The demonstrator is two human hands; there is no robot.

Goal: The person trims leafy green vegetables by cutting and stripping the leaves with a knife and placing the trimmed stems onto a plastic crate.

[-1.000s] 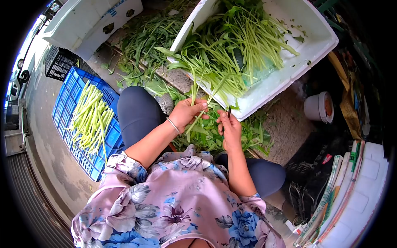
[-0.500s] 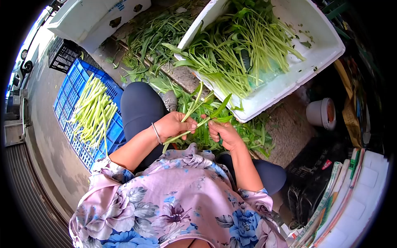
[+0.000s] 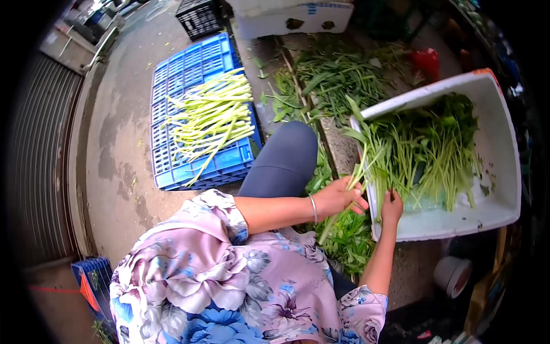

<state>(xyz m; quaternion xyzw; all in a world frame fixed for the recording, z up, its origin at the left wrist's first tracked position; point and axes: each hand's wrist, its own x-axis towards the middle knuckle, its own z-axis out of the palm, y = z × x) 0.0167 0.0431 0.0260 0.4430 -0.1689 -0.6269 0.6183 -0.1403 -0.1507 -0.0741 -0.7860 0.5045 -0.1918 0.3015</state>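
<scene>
My left hand (image 3: 339,198), with a bangle at the wrist, is closed around a few water spinach stems (image 3: 326,230) that point up and down through the fingers. My right hand (image 3: 392,207) is at the near left rim of a white foam box (image 3: 458,228), fingers curled together beside the stalks. What is between those fingers cannot be made out. A heap of leafy water spinach (image 3: 424,152) lies in the box. Below my hands, loose leaves (image 3: 349,243) cover the ground.
Left of my knee, bare pale green stems (image 3: 212,114) lie on an upturned blue crate (image 3: 166,166). More greens (image 3: 344,77) are piled on the ground ahead. A black crate (image 3: 197,17) and another foam box (image 3: 292,23) stand beyond; a white bucket (image 3: 452,275) is at right.
My view has swung, so the crate and foam box appear shifted. My right hand has left the stems in my left hand and moved to the foam box. My left hand still holds stems.
</scene>
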